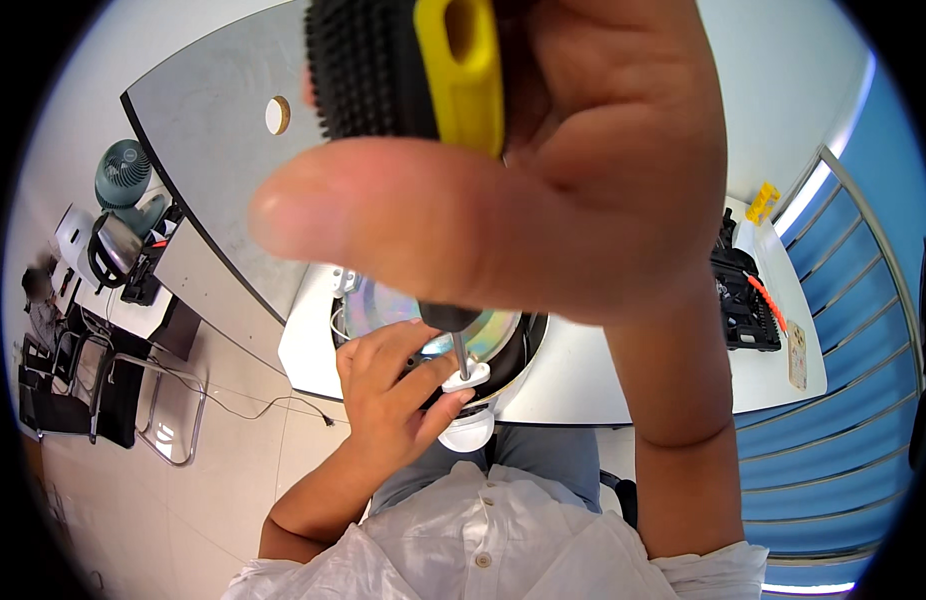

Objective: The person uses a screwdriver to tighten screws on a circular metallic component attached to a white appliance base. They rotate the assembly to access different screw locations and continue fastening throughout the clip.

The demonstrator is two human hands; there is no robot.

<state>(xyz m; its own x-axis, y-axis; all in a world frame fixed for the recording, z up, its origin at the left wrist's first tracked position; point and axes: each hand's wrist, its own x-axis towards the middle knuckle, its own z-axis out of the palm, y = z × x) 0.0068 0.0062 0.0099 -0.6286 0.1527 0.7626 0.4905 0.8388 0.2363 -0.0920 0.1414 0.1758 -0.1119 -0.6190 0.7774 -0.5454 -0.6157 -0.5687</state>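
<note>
Close to the camera, my right hand (593, 200) is wrapped round a screwdriver (463, 85) with a black and yellow handle. Its metal shaft points down, and the tip meets a small white plastic piece (470, 377). My left hand (388, 395) pinches that piece between thumb and fingers at the near rim of a round appliance (381, 305). The appliance has a shiny, rainbow-tinted metal surface inside a dark ring, and a white part (467, 431) juts from its near side. My right hand and the screwdriver handle hide much of its far side.
The appliance rests on a white table (573, 385) with a grey panel (218, 130) behind it. At the right are a black tool case (748, 310), an orange tool (767, 302) and a yellow object (762, 203), beside a metal railing (888, 270). A kettle (118, 245), fan (123, 175) and chairs (133, 395) stand left.
</note>
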